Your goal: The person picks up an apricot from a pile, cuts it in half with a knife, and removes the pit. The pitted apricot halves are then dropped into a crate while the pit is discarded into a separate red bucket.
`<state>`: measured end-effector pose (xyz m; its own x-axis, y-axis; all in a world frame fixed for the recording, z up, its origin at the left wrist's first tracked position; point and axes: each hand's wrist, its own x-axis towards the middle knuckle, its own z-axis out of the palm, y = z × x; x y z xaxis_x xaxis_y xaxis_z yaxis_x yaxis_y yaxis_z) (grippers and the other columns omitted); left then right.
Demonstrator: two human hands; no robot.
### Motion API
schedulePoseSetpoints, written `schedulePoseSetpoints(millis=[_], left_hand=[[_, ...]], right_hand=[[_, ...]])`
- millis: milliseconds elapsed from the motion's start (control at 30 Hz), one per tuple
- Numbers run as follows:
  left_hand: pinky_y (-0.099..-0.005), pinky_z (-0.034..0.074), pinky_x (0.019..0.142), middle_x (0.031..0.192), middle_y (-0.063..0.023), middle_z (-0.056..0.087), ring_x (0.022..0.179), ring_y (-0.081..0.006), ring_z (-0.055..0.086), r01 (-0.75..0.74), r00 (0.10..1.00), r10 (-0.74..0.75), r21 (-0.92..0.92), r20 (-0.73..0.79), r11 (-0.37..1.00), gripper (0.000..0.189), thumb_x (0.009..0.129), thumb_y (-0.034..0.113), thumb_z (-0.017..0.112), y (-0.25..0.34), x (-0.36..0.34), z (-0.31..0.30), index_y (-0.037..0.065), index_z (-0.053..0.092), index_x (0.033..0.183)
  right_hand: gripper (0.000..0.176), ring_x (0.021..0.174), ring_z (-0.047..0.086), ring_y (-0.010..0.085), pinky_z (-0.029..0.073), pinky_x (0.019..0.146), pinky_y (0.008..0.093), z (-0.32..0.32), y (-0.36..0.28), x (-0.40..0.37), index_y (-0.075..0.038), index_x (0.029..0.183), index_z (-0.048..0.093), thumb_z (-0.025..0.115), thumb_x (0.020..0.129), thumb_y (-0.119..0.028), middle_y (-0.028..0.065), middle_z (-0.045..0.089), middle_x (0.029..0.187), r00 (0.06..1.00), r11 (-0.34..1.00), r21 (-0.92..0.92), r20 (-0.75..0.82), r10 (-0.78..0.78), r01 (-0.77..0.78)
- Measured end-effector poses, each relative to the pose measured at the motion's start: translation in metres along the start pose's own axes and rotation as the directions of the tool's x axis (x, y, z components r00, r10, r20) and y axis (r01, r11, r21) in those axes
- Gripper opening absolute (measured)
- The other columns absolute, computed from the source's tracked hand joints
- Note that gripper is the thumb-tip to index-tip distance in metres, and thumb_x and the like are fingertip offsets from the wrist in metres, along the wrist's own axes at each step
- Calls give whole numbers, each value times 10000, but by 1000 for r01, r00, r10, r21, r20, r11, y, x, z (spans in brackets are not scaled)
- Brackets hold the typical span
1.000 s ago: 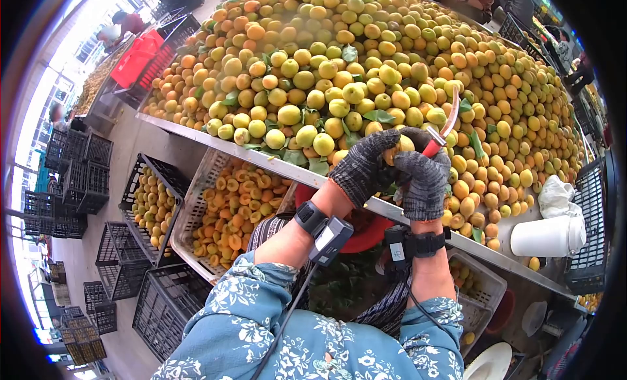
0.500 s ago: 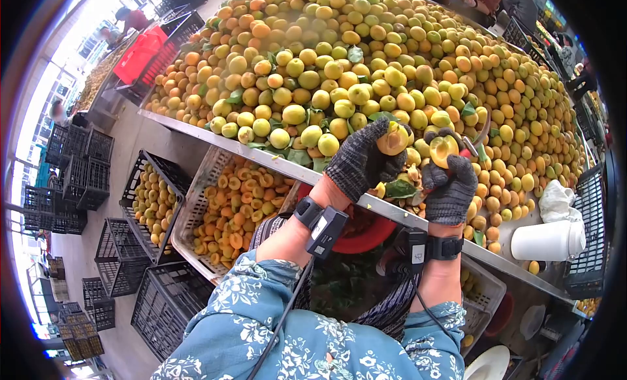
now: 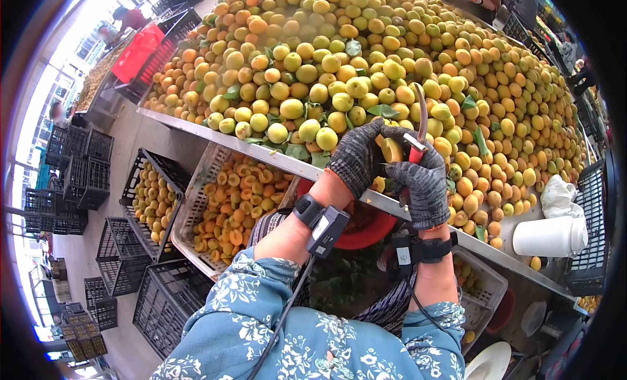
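Observation:
Both of my hands wear dark grey knitted gloves and meet at the table's front edge. My left hand [image 3: 356,159] is closed round an apricot half [image 3: 392,150], partly hidden between the two gloves. Gripped in my right hand [image 3: 426,187] is a small curved knife [image 3: 422,115] with a red handle, its blade pointing up and away over the fruit. The right fingers touch the apricot half from the other side. Just beyond the gloves lies a large heap of whole yellow-orange apricots [image 3: 313,73] with some green leaves.
A metal table edge [image 3: 261,156] runs below my hands. Under it stand a white crate [image 3: 185,239] of apricot halves and a red basin [image 3: 369,231]. Black crates [image 3: 171,301] are on the floor at left. A white lidded container [image 3: 548,237] sits at right.
My right hand has moved left and turned against my left hand, swinging the knife blade upright. The apricot half that showed in my right fingers is out of sight.

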<state>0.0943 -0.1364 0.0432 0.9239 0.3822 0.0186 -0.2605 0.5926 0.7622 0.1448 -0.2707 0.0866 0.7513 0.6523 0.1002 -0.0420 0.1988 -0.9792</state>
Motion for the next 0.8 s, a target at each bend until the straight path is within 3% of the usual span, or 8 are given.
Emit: schedulePoseSetpoints(millis=[67, 200, 233, 267, 600, 733, 767, 800], left_hand=[[-290, 528, 807, 1009, -85, 651, 981, -204, 628, -530, 833, 346, 801, 432, 277, 302, 813, 46, 660, 4, 4, -4, 20, 590, 1105], [-279, 517, 815, 1018, -78, 647, 954, -176, 626, -383, 916, 317, 772, 247, 508, 211, 925, 163, 560, -14, 8, -15, 40, 600, 1092], [-276, 509, 828, 1030, -76, 643, 945, -164, 622, -71, 997, 76, 334, -2, 940, 226, 953, 197, 516, -14, 9, -15, 45, 601, 1097], [-274, 501, 842, 1043, -73, 640, 935, -152, 618, 243, 960, -271, -281, -65, 929, 253, 981, 230, 471, -9, 9, -10, 50, 603, 1102], [-280, 413, 997, 1251, -66, 567, 1148, -132, 525, 171, 983, -179, 164, 35, 972, 330, 976, 84, 423, 8, -8, 17, 28, 528, 1283], [-310, 439, 986, 1284, -80, 551, 1159, -166, 526, -301, 944, 161, 551, 288, 778, 372, 955, 22, 423, -10, -16, 12, 29, 492, 1321], [-326, 457, 969, 1275, -101, 555, 1165, -185, 527, 335, 941, -332, -47, 71, 941, 392, 905, -21, 507, -12, -6, 9, 23, 507, 1295], [-326, 457, 969, 1275, -101, 555, 1165, -185, 527, 341, 938, -337, -50, 75, 939, 392, 905, -21, 507, -18, -7, 7, 23, 507, 1295]], right_hand=[[488, 468, 514, 61, 412, 429, 188, -1, -10, -5, -41, 1189, 609, 677, 706, -51, 25, 675, 941, 982, 979, 72, 41, 187, -190], [466, 472, 516, 63, 421, 440, 184, 4, -13, -4, -39, 1190, 608, 646, 726, -38, 22, 669, 882, 988, 977, 141, 19, 156, -157], [450, 466, 504, 60, 424, 447, 183, 2, -15, -4, -29, 1186, 606, 631, 737, -32, 27, 665, 855, 983, 967, 179, 9, 183, -182], [450, 466, 504, 60, 424, 447, 183, 0, -14, -3, -29, 1186, 606, 631, 737, -32, 27, 665, 855, 983, 967, 179, 9, 185, -183], [230, 456, 387, 82, 338, 439, 236, -44, -5, 18, -48, 1035, 575, 646, 889, -212, -33, 444, 609, 978, 791, 605, -203, 44, 90], [215, 437, 347, 65, 310, 426, 224, -50, -12, 28, -66, 982, 582, 670, 859, -219, -51, 405, 553, 939, 782, 587, -344, 4, 212], [207, 441, 353, 66, 318, 435, 227, -52, -13, 29, -66, 968, 586, 673, 858, -219, -51, 402, 548, 933, 788, 561, -358, -44, 253], [200, 444, 359, 67, 326, 443, 229, -54, -15, 30, -67, 953, 590, 676, 856, -219, -52, 399, 543, 924, 792, 535, -370, -93, 294]])
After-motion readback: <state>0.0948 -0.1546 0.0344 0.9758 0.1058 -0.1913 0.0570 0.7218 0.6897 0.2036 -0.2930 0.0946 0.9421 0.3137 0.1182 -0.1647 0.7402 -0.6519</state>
